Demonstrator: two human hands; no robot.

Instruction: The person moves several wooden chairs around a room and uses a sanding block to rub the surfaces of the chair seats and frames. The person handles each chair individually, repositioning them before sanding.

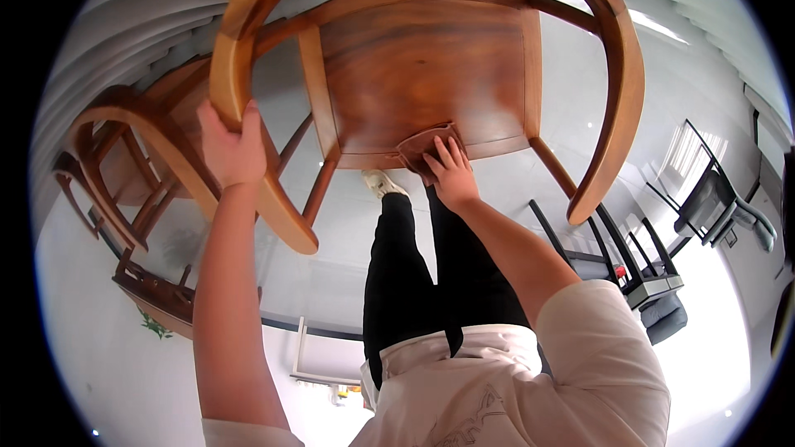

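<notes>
A wooden armchair [426, 58] with a glossy brown seat and a curved rail stands in front of me. My left hand [233, 149] is closed round the chair's left armrest [233, 70], near its front end. At the seat's front edge, my right hand [451, 172] holds a folded brown cloth [422, 146] against the wood, with fingers somewhat apart on top of it. Part of the cloth hangs over the edge, and its underside is hidden. The right armrest [623, 91] is untouched.
Similar wooden chairs [157, 141] stand close on the left. Farther right are a black chair [716, 203] and black-framed furniture [633, 269]. Pale curtains [141, 12] hang behind. My shoe [378, 183] is on the grey floor just below the seat's front edge.
</notes>
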